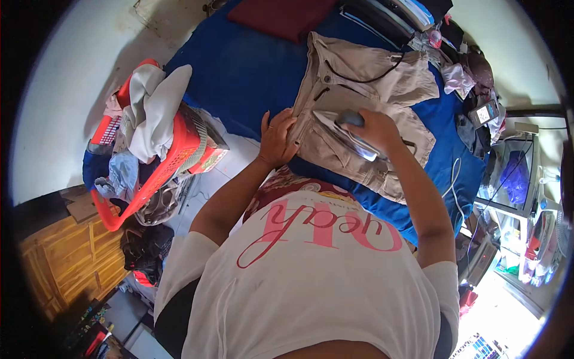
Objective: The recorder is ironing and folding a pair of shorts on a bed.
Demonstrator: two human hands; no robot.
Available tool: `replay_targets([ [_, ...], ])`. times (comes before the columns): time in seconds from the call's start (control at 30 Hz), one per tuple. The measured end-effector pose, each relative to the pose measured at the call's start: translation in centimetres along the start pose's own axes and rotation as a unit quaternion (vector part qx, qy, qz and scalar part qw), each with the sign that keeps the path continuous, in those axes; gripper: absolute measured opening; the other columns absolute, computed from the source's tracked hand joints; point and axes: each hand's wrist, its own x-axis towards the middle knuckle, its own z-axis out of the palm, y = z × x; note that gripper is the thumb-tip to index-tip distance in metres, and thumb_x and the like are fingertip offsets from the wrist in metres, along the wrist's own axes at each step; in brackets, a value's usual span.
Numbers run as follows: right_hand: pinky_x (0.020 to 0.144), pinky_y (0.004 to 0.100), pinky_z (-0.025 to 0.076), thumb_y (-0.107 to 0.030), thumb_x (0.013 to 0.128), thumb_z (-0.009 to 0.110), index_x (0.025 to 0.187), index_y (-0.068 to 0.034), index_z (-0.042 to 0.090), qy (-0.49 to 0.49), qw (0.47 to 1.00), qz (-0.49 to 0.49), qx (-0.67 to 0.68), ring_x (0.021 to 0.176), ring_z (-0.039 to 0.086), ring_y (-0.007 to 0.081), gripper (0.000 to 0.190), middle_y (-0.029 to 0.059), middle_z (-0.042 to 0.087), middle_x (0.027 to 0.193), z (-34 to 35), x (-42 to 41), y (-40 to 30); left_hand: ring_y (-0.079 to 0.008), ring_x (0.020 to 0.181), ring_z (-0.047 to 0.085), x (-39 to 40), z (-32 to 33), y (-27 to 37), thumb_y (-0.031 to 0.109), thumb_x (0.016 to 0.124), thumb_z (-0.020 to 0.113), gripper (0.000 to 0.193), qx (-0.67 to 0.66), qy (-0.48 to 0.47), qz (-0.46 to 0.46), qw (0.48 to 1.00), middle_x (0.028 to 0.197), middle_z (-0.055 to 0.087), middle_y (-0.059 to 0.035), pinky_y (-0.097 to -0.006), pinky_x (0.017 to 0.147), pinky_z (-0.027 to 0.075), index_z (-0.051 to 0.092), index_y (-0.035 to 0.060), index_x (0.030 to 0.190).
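Beige shorts (341,159) with a black drawstring (365,81) lie spread on a blue cloth (233,76). My right hand (376,131) grips the dark handle of a clothes iron (347,140). The iron sits over the nearer leg of the shorts, its tip pointing left toward the waistband. My left hand (278,138) presses flat at the waistband's near end, fingers apart and partly on the cloth edge of the shorts. A pale cord (455,184) trails on the blue cloth to the right.
At the left stands a red plastic basket (154,186) heaped with clothes. A maroon folded cloth (282,18) and a stack of folded dark garments (381,20) lie at the far side. Loose clothes and small items (482,74) crowd the right edge, by a glass-fronted cabinet (511,175).
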Motion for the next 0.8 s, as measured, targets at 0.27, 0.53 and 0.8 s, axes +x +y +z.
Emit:
replay_targets([
  [0.27, 0.064, 0.0414, 0.047, -0.057, 0.081, 0.057, 0.091, -0.004, 0.058, 0.047, 0.999, 0.019, 0.006, 0.070, 0.062, 0.0354, 0.054, 0.0161, 0.065, 0.076, -1.0, -2.7, -3.9, -0.0315, 0.129, 0.036, 0.3, -0.3, -0.3, 0.020, 0.081, 0.043, 0.050, -0.206, 0.107, -0.079, 0.969, 0.140, 0.036, -0.0209, -0.0447, 0.110, 0.018, 0.041, -0.0001, 0.127],
  [0.53, 0.062, 0.0414, 0.048, -0.055, 0.083, 0.055, 0.092, -0.004, 0.059, 0.027, 0.999, 0.031, -0.013, 0.068, 0.062, 0.0361, 0.052, 0.0157, 0.066, 0.077, 4.3, -4.1, -5.7, -0.0310, 0.130, 0.035, 0.1, 0.3, -0.4, 0.009, 0.082, 0.044, 0.049, -0.340, 0.175, -0.171, 0.908, 0.141, 0.035, -0.0186, -0.0377, 0.109, 0.023, 0.036, -0.0002, 0.129],
  [0.8, 0.058, 0.0427, 0.050, -0.049, 0.084, 0.056, 0.091, -0.005, 0.059, -0.046, 0.992, 0.105, -0.044, 0.067, 0.064, 0.0345, 0.046, 0.0151, 0.067, 0.078, 3.6, -9.0, -5.1, -0.0377, 0.131, 0.032, -0.8, -2.1, 0.7, 0.018, 0.082, 0.059, 0.018, -0.040, 0.055, -0.106, 0.992, 0.137, 0.040, -0.0226, -0.0470, 0.108, 0.021, 0.057, 0.0033, 0.093],
])
